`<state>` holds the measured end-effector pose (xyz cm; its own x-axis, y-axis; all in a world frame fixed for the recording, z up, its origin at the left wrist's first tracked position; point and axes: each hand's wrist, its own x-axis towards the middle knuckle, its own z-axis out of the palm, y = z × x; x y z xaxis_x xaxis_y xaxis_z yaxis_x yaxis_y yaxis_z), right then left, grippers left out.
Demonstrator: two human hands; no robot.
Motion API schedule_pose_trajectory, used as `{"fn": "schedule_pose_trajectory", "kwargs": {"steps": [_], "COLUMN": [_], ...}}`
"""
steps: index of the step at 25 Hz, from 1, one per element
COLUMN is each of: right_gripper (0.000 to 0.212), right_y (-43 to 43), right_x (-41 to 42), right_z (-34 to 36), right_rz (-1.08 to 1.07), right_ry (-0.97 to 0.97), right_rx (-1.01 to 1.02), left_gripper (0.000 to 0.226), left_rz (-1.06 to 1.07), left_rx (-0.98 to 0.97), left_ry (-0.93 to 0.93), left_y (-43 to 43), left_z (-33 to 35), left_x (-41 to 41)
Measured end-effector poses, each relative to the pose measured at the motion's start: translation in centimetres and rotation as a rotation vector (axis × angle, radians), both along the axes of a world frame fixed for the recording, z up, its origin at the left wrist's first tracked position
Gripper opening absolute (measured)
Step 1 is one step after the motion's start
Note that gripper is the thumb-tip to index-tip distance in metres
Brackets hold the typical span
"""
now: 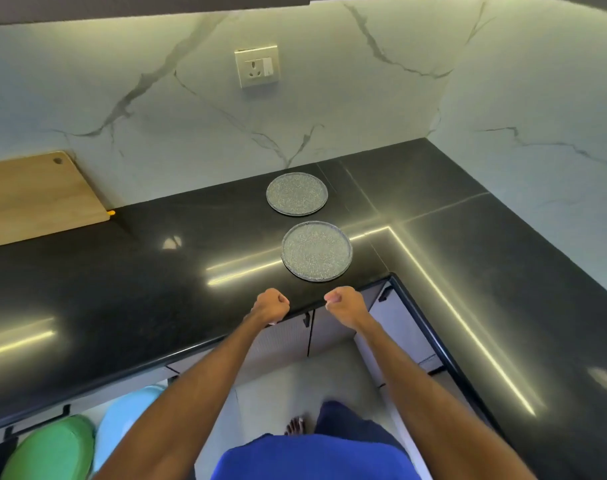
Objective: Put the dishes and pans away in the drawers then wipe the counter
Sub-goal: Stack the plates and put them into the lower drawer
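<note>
A wooden cutting board leans against the marble wall bearing a socket.

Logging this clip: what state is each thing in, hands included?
Near plate: flat on counter, empty.
Far plate: flat on counter, empty.
Left hand: curled in a fist, holding nothing.
Right hand: curled in a fist, holding nothing.
Cutting board: leaning against the wall.
Cabinet fronts: closed.

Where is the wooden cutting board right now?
The wooden cutting board is at the head view's far left, propped on the black counter against the marble wall, well left of the far plate and near plate.
</note>
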<state>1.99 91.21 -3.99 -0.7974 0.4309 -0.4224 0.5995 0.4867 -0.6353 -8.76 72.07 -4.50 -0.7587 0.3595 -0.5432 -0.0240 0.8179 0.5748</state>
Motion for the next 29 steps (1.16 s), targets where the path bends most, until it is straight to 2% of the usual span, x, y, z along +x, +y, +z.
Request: {"fn": "schedule_pose_trajectory", "kwargs": {"steps": [4,7,9,13,18,24,29], "right_gripper": [0.033,0.006,0.004,0.011,0.014,0.029,0.031], "right_y": [2.9,4.0,4.3,4.3,4.0,3.4,3.3], "right_x": [-5.4,-8.6,-10.6,-14.2,-17.2,-17.6,-18.2], "right_z": [-1.1,-1.9,-1.9,-1.1,-0.5,-0.9,-0.4], "right_rz": [0.22,0.415,0.569,0.789,0.851,1.014,1.048], "right_ry": [-0.054,-0.056,-0.053,-0.054,-0.051,-0.055,-0.047], "right_rx": [0.227,0.436,0.523,0.592,0.64,0.65,0.672], "left_gripper": [0.019,0.023,0.023,0.023,0.022,0.018,0.022], "left_rz": [0.061,0.161,0.225,0.376,0.549,0.64,0.653], "left_rx": [-0.04,-0.046,-0.053,-0.032,0.014,0.006,0.01], "left_ry": [-0.068,-0.112,-0.131,-0.197,-0.218,-0.221,-0.208], "left_y": [1.9,3.3,4.3,6.2,7.6,8.1,9.0], "left_z": [-2.2,-2.4,-2.3,-1.8,-1.8,-2.0,-1.7], "left_x": [-2.8,-4.4,-5.8,-8.3,-9.8,-10.5,-10.9]}}
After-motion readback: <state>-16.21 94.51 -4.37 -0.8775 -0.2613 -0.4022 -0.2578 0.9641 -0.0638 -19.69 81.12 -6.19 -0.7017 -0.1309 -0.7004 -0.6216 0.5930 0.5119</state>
